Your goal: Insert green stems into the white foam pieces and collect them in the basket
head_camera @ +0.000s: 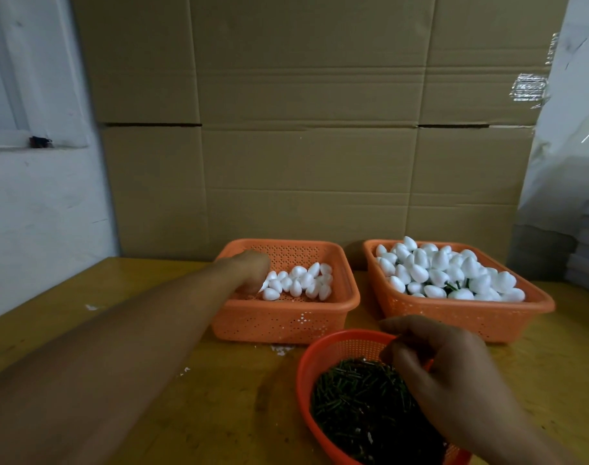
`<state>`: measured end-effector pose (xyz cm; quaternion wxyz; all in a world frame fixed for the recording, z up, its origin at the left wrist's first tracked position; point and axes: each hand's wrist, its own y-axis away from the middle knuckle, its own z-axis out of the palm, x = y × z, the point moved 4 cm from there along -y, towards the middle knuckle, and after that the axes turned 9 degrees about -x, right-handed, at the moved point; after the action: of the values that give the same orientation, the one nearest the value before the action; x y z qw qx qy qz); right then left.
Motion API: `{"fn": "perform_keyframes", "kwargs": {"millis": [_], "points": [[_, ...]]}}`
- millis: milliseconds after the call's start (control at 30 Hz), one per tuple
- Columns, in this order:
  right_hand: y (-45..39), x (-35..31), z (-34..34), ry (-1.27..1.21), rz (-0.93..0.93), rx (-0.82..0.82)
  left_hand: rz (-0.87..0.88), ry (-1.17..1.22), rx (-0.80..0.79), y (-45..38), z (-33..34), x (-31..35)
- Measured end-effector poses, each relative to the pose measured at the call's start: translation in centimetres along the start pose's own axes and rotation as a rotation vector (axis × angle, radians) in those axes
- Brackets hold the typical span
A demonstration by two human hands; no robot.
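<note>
Place: a small assembly workshop or packing room, by the look of it.
Table [118, 347]: worn yellow wood, flecked with white foam crumbs.
Behind the table: flattened cardboard boxes [303, 129] stacked as a wall.
On the table: three orange baskets [286, 317], bulk foam pieces [447, 270] and cut green stems [353, 397].
Left of the boxes: scuffed white wall [34, 213].
Right of the boxes: plastic sheeting [568, 146].
</note>
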<state>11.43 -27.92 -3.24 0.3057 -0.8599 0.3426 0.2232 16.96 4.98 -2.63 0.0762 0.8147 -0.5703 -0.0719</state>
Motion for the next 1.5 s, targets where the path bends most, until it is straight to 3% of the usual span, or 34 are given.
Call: {"fn": "perform_keyframes", "kwargs": {"millis": [300,533,900,1100,1300,1500], "points": [[0.0,0.1,0.0,-0.003,0.020,-0.020,0.323,0.488,0.362,5.4,-2.5,2.9],[0.0,0.1,0.0,-0.016,0.036,-0.033,0.566,0.743,0.441,11.1,-1.3,5.6],[-0.1,-0.1,0.1,0.047,-0.014,0.012,0.739,1.179,0.351,16.3,2.3,7.9],[0.1,-0.5,0.2,0.113,-0.042,-0.016,0.814,1.491,0.128,17.0,3.5,7.6],[0.2,-0.9,1.5,0.366,-0.007,-0.328,0.735,1.463,0.146,17.0,3.9,8.0],[-0.1,-0.7,3.6,0.655,0.079,-0.534,0.707,1.535,0.135,17.3,4.2,8.8]]}}
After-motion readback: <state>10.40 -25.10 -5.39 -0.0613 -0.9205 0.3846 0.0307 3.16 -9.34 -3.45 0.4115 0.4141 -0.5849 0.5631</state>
